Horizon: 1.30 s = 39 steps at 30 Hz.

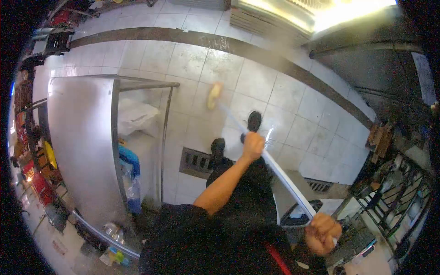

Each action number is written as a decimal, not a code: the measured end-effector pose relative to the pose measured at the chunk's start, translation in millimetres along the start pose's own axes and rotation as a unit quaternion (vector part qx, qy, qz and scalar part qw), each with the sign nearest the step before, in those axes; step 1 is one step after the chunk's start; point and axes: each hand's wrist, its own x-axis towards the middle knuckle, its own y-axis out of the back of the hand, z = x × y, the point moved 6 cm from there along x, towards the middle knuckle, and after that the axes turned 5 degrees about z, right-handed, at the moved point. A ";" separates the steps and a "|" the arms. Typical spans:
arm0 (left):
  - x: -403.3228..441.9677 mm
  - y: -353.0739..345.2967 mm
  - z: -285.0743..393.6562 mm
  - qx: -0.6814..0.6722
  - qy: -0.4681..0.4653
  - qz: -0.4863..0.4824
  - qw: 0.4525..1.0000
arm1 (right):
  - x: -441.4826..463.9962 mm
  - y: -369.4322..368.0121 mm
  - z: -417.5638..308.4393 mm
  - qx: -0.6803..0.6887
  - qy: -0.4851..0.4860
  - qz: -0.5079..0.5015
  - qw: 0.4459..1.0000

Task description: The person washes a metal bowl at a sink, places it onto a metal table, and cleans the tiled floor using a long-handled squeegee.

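Two bare hands grip a pale pole (pixel 288 181) slanting across a tiled floor (pixel 256 78). The L hand (pixel 253 145) is closed around the shaft partway down; the R hand (pixel 323 233) is clenged round it nr. the upper end, close to the person's black clothing (pixel 183 238). At the far end, a yellowish head (pixel 213 96) shows against the pale tiles, ahead of two dark shoes, L shoe (pixel 218 146) & R shoe (pixel 254 121); blur hides its exact type & whether it touches the floor. The shaft passes just beside the R shoe in view.

A floor grate (pixel 196 161) lies nr. the L shoe; a 2nd grate (pixel 318 185) is on the pole's other side. At L, a stainless table (pixel 82 128) stands w/ a white bag-like item (pixel 135 114) & blue material (pixel 130 160) beside its edge, at a lower level. A dark strip (pixel 275 59) crosses the tiles beyond the head. At R is a black metal rack (pixel 394 197) w/ items too small to ID; a brightly lit unit (pixel 316 13) glows at top R, its details lost in glare.
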 end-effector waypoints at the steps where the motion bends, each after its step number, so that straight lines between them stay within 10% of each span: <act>1: 22.7 -20.9 -0.8 0.017 -0.027 -0.015 0.999 | 10.7 0.4 -5.6 -0.008 0.021 0.009 1.000; 9: 106.4 6.3 -173.8 0.149 0.055 -0.167 0.973 | 109.5 15.2 117.7 -0.039 -0.060 0.037 0.997; 12: 150.6 21.5 -146.2 0.157 0.019 -0.075 0.984 | 147.9 -17.5 117.4 -0.025 0.068 0.060 0.996; 13: 143.3 -8.0 -150.2 0.181 0.064 -0.222 0.956 | 141.2 -4.9 92.8 -0.100 0.172 0.005 0.980; 18: 171.4 -56.5 -39.7 0.035 -0.020 -0.024 0.999 | 172.8 -21.6 22.3 -0.032 0.023 0.006 0.999; 21: 189.0 -23.6 -95.2 0.112 -0.027 -0.048 0.992 | 187.8 -46.3 63.0 -0.114 0.059 -0.016 0.992; 24: 201.0 50.4 -217.1 0.130 0.106 -0.082 0.982 | 196.2 -99.4 144.2 -0.058 0.087 -0.064 0.992; 25: 199.2 70.0 -268.5 0.287 0.129 -0.224 0.923 | 204.8 -123.5 171.8 -0.025 0.039 -0.053 0.998; 28: 266.7 166.6 -286.3 0.181 0.179 -0.036 0.966 | 234.4 -185.9 239.2 0.077 -0.018 -0.003 0.997; 31: 270.6 178.0 -320.6 0.180 0.333 -0.094 0.921 | 254.3 -207.9 252.4 0.047 -0.053 0.021 0.997; 34: 278.9 119.8 -248.7 0.157 0.111 -0.160 0.968 | 270.9 -225.5 155.5 -0.194 -0.031 -0.049 0.979; 39: 302.7 121.1 -227.0 0.040 0.147 -0.067 0.986 | 280.7 -261.9 138.8 -0.074 -0.009 0.037 0.996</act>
